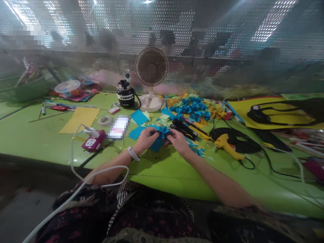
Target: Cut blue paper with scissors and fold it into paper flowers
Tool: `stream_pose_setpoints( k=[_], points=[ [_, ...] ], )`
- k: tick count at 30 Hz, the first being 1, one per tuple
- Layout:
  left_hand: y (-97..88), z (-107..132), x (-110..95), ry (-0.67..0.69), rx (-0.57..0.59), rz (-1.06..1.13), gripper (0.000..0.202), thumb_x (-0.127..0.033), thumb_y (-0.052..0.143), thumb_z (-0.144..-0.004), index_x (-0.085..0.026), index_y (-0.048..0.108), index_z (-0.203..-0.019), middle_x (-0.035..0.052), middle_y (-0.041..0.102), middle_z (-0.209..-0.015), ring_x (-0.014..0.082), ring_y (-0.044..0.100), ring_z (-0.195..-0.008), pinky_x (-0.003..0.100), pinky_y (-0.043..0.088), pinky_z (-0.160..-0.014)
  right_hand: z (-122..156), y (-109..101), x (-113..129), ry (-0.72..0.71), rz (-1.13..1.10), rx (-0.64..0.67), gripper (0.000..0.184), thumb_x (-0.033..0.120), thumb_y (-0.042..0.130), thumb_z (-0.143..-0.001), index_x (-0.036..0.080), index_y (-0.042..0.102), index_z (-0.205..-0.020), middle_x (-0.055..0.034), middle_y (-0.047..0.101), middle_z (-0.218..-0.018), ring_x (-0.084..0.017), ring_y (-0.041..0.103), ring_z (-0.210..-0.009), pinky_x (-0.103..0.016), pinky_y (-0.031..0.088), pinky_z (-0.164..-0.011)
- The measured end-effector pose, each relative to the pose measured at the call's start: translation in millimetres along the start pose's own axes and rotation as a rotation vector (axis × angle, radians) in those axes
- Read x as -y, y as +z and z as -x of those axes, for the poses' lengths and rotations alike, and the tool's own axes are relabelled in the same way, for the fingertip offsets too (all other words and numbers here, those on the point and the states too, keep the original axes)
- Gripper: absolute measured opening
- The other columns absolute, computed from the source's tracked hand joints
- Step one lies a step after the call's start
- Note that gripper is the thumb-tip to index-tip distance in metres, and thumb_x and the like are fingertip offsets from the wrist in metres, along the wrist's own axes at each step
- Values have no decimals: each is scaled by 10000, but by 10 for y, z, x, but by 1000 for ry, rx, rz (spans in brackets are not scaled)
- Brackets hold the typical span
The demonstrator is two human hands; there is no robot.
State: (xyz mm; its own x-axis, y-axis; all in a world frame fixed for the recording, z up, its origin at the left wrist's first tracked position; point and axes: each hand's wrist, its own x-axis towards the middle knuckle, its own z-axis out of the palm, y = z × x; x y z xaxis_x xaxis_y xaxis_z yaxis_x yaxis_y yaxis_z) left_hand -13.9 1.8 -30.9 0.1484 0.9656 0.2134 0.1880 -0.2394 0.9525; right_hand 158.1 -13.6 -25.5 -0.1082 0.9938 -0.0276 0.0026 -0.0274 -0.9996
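Observation:
Between my two hands is a blue paper flower (164, 131), held just above the green table. My left hand (148, 139) pinches its left side, and my right hand (178, 141) pinches its right side. Blue paper sheets (139, 117) lie beyond my left hand, with more blue paper (155, 145) under the flower. A black stapler (184, 129) rests right behind my right hand. Farther back sits a pile of finished blue flowers (194, 107), with yellow flowers (216, 109) beside it. Blue paper scraps lie to the right of my right hand.
A yellow glue gun (229, 147) lies at the right by a coiled black cable. On the left are a purple power adapter (93, 141), a lit phone (118, 127) and yellow paper (80, 118). A fan (151, 67) and a black jug (126, 96) stand at the back.

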Motion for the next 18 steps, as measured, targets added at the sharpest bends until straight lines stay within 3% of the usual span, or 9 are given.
stream_pose_setpoints(
  k=[6,11,18],
  points=[
    [-28,4,-67,22,-51,-108,145,-286,602,-725,-167,579,-644,-34,517,-586,96,431,-558,221,327,-537,5,-48,48,-43,98,-38,184,359,681,-708,204,622,-788,-9,694,-713,-171,659,-565,-321,584,-578],
    [-42,-5,-52,79,-68,-187,110,-242,611,-703,-171,571,-628,-26,546,-608,104,472,-586,229,347,-568,-14,-68,55,2,77,12,199,376,677,-717,202,582,-739,-5,676,-649,-171,658,-518,-326,578,-583],
    [-79,-18,-59,71,-91,-136,158,-291,651,-702,-166,600,-619,-17,577,-589,111,504,-568,232,372,-550,-26,-89,77,-37,130,-57,173,334,665,-681,203,595,-770,10,640,-655,-155,623,-504,-304,554,-517]
  ],
)
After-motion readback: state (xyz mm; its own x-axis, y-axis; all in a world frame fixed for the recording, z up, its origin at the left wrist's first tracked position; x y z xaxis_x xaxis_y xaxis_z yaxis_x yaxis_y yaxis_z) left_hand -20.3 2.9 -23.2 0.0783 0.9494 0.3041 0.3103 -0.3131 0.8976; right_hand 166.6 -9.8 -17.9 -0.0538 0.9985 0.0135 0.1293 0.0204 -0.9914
